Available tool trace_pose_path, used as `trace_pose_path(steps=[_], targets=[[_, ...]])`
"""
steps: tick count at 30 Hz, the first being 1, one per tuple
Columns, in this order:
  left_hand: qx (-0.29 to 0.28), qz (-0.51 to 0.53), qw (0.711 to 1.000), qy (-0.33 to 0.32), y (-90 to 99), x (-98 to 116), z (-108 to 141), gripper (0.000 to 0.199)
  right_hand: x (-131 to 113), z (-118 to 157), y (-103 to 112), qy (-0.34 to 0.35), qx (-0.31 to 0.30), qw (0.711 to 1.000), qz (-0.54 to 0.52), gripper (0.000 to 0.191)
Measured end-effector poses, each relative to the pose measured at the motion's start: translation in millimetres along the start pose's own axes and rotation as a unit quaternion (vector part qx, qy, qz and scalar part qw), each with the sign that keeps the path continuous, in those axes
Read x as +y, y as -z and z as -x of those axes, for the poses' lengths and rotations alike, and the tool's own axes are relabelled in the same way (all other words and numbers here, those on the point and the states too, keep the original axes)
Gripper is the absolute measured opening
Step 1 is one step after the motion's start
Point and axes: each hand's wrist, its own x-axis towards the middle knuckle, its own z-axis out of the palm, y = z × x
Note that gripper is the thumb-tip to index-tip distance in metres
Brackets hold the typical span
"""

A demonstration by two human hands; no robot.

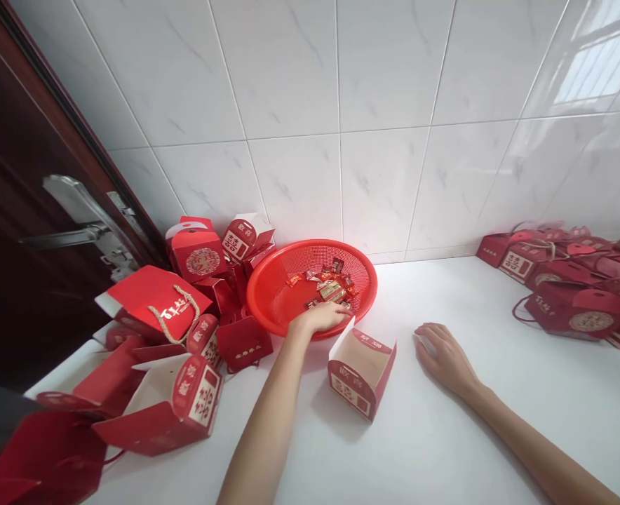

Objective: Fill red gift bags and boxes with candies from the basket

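Observation:
My left hand (323,318) reaches over the near rim of a red plastic basket (268,308), its fingers stretched out above the wrapped candies (336,284) at the bottom. What lies under the fingertips is partly hidden. Just in front of the basket stands a red and white paper gift box (349,384), its top flaps up and its inside facing me. My right hand (443,354) lies on the white tabletop to the right of this box, apart from it, holding nothing visible, with its fingers loosely bent.
Several red gift boxes (181,400) and a box with a rope handle (155,301) crowd the left side, by a dark door with a metal handle (73,231). More closed red boxes (573,308) are grouped at the right. A tiled wall (383,182) rises behind the table.

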Motion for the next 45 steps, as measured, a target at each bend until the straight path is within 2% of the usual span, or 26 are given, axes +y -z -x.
trace_pose_path(steps=[11, 16, 21, 24, 27, 30, 33, 36, 39, 42, 45], targets=[[-0.038, -0.094, 0.995, 0.021, 11.5, -4, -13, 0.046, 3, 2, -3, -0.031, -0.007, 0.999, -0.042, 0.014], [-0.071, -0.109, 0.991, -0.017, 18.4, -7, -20, 0.051, 6, 4, -4, -0.052, -0.014, 0.997, -0.063, 0.017], [-0.077, -0.124, 0.987, -0.06, 20.9, 0, -23, 0.05, 6, 3, -4, -0.066, -0.027, 0.994, -0.08, 0.02], [-0.044, -0.171, 0.982, -0.065, 18.3, 9, -29, 0.065, 4, 2, -3, -0.084, -0.035, 0.991, -0.095, 0.023], [-0.028, -0.26, 0.964, -0.047, 15.0, 20, -42, 0.08, 2, 1, -1, -0.108, -0.045, 0.987, -0.108, 0.025], [-0.026, -0.337, 0.94, -0.045, 16.2, 27, -55, 0.077, 1, 0, 1, -0.121, -0.056, 0.984, -0.119, 0.027], [-0.013, -0.363, 0.931, -0.023, 26.2, 24, -62, 0.063, 1, -1, 2, -0.123, -0.063, 0.982, -0.132, 0.028], [0.016, -0.367, 0.93, 0.017, 43.2, 10, -60, 0.042, 2, -2, 2, -0.123, -0.064, 0.98, -0.142, 0.029], [0.031, -0.358, 0.932, 0.046, 58.8, -8, -53, 0.033, 2, -2, 0, -0.13, -0.064, 0.979, -0.145, 0.028], [0.021, -0.331, 0.943, 0.017, 61.5, -14, -49, 0.036, 2, -2, 1, -0.132, -0.065, 0.978, -0.151, 0.027], [0.0, -0.303, 0.952, -0.037, 48.7, -5, -53, 0.055, 1, -2, 2, -0.129, -0.065, 0.977, -0.154, 0.026]])
